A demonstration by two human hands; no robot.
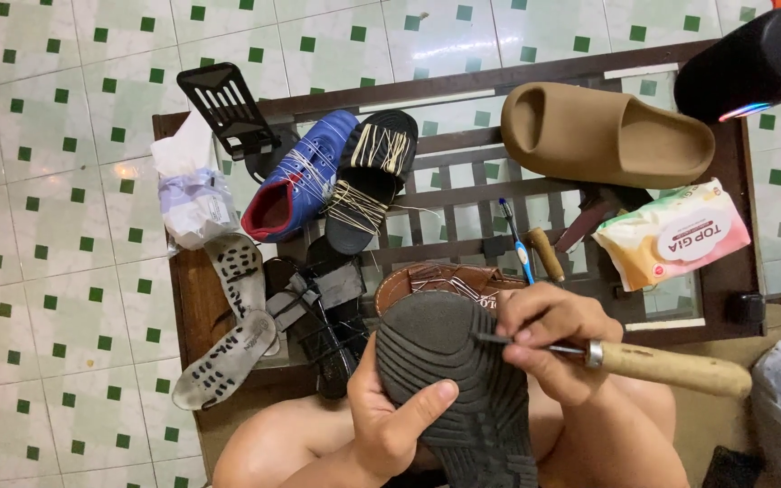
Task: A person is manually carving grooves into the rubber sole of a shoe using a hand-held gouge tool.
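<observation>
Held sole-up over the person's lap, the dark grey ridged rubber shoe sole (463, 380) lies nearest the camera, its long axis running from the rounded toe end, farthest from the body, back and slightly rightward toward the knees. The left hand (390, 411) has its grip closed on the sole's left edge, thumb pressed flat across the tread, fingers hidden beneath. The right hand (544, 339) is closed in a pinch on the thin metal shaft of a wooden-handled awl (671, 366); the handle sticks out to the right, and the point reaches leftward across the sole's right rim, touching the tread near the toe end. So the tool lies almost crosswise to the sole's length, entering from the right side, with the right hand just beside the rim and the left bracing the opposite edge.

Beyond the sole, a dark wooden slatted surface (463, 145) carries a brown leather sandal (436, 280) just behind the toe, a blue shoe bound with string (305, 176), a black sandal wound with pale cord (372, 176), a tan foam slide (603, 136), two grey insoles (232, 316) and a blue-handled toothbrush (517, 239).
</observation>
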